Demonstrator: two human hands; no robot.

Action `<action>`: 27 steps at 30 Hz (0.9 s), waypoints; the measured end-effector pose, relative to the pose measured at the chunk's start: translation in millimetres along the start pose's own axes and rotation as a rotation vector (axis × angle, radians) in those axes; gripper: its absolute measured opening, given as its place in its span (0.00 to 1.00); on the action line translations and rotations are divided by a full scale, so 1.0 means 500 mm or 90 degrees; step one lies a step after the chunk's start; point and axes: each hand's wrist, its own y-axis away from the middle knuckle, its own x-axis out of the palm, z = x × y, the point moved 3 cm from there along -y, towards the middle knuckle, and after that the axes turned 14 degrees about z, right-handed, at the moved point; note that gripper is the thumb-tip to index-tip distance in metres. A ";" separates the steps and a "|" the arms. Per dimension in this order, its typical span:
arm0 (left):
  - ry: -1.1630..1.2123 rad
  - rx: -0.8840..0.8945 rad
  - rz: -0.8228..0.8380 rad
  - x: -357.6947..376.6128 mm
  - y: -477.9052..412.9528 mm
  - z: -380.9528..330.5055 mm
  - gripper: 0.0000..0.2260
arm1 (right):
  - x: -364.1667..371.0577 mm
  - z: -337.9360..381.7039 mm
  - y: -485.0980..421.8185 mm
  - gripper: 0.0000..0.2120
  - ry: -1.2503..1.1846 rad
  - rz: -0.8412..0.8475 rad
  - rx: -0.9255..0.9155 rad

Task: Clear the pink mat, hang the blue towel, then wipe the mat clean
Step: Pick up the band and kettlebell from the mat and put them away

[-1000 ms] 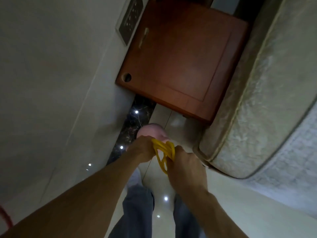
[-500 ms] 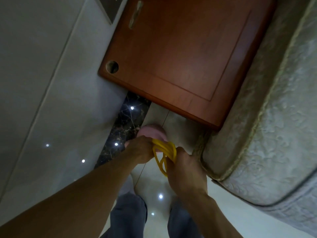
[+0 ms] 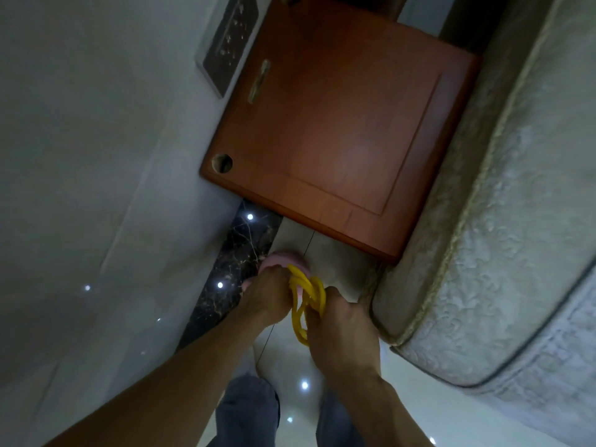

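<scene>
A soft, rounded pink bundle (image 3: 282,259) shows just beyond the knuckles of the left hand (image 3: 267,295), low over the floor. It touches that hand, and a sliver of pink also peeks out between the two hands. The light is dim, so it is hard to say whether the left hand actually holds the pink bundle or only covers part of it.

Across the bundle's near side run thin, glossy yellow loops (image 3: 306,295), several strands bunched together. They stretch from the top of the left hand to the right hand (image 3: 342,324), and one loop hangs down in the gap between them. Both hands are curled tightly round the yellow loops, backs toward the camera, close together and almost touching. The bare forearms reach forward and down, the left from the lower-left corner, the right from the bottom edge.

Below the hands are grey-blue trouser legs (image 3: 248,411) over pale glossy floor tiles (image 3: 322,250). A strip of black veined marble (image 3: 238,253) runs along the foot of the light wall (image 3: 80,124).

Beyond the hands stands a reddish-brown wooden cabinet (image 3: 338,124) with a metal handle (image 3: 258,82) and a round hole (image 3: 222,162) near one corner. A thick cream quilted mattress (image 3: 500,221) lies against its right side. A dark socket panel (image 3: 230,43) is set in the wall beside the cabinet.
</scene>
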 end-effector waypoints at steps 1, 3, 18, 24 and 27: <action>0.048 0.013 0.014 -0.003 0.027 -0.014 0.10 | -0.017 0.010 0.012 0.12 -0.018 -0.003 -0.009; 0.203 0.058 0.029 -0.016 0.063 -0.022 0.11 | -0.055 0.029 0.037 0.12 -0.069 0.004 -0.029; 0.444 0.259 0.026 -0.104 0.261 -0.267 0.21 | -0.407 0.084 0.053 0.13 -0.265 -0.109 -0.087; 0.408 0.257 -0.039 -0.104 0.223 -0.289 0.15 | -0.385 0.071 -0.023 0.31 -0.225 -0.142 -0.090; 0.393 0.256 -0.053 -0.098 0.209 -0.285 0.08 | -0.368 0.066 -0.035 0.30 -0.131 -0.165 -0.096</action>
